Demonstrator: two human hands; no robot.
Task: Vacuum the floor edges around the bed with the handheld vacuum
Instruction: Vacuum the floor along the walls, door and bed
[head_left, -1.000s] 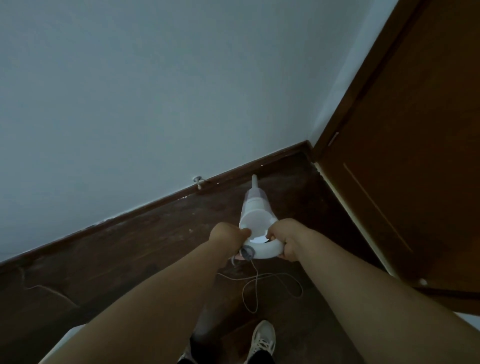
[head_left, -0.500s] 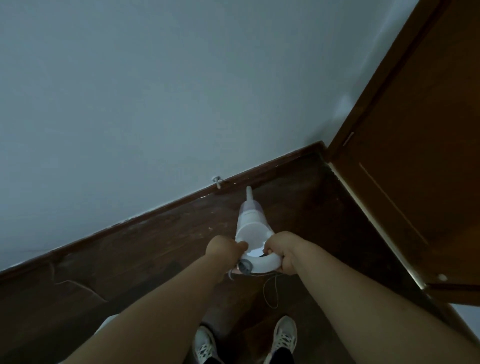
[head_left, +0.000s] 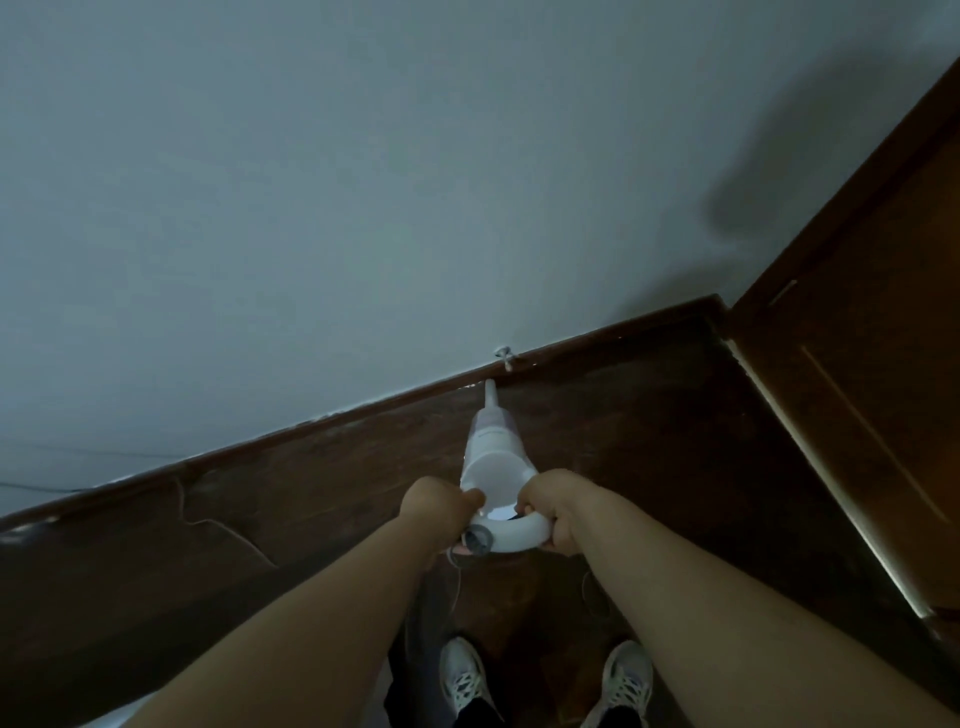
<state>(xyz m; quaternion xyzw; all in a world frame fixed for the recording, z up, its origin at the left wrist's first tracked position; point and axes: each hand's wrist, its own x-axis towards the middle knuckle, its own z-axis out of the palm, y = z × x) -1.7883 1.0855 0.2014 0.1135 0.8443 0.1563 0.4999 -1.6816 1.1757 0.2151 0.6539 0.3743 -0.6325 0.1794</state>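
A white handheld vacuum (head_left: 493, 457) points away from me over the dark wooden floor (head_left: 623, 426). Its narrow nozzle tip (head_left: 490, 391) reaches the dark skirting board (head_left: 363, 415) at the foot of the pale wall. My left hand (head_left: 441, 506) grips the left side of the vacuum's loop handle, close to a grey end cap (head_left: 478, 540). My right hand (head_left: 553, 512) grips the right side of the same handle. No bed is in view.
A brown wooden door (head_left: 872, 364) stands at the right, with light showing along its bottom edge. A small wire stub (head_left: 505, 358) sticks out of the wall just above the skirting. A thin white cord (head_left: 457, 582) hangs below the handle. My two white shoes (head_left: 465, 686) stand at the bottom.
The vacuum's nozzle has moved forward to the skirting board below the wire stub. I have stepped closer, so both shoes show and the door sits farther right.
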